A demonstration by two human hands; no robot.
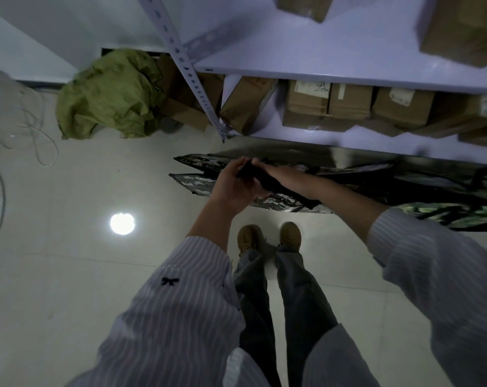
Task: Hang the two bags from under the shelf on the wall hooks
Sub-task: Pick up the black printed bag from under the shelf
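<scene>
Two flat camouflage bags lie on the floor, partly under the bottom shelf (348, 71). The nearer camouflage bag (193, 184) juts out toward my feet; the farther camouflage bag (206, 160) sits behind it, mostly in shadow. Black strap handles (267, 181) rise from the nearer bag. My left hand (232, 185) and my right hand (285, 175) are both closed on these black straps, just above the bags. No wall hooks are in view.
A white metal shelf upright (189, 71) slants down left of the bags. Cardboard boxes (328, 107) fill the lower shelf. A crumpled green sack (108, 96) sits by the wall. Loose cables (38, 135) trail on the tiled floor at left. My feet (268, 237) stand close to the bags.
</scene>
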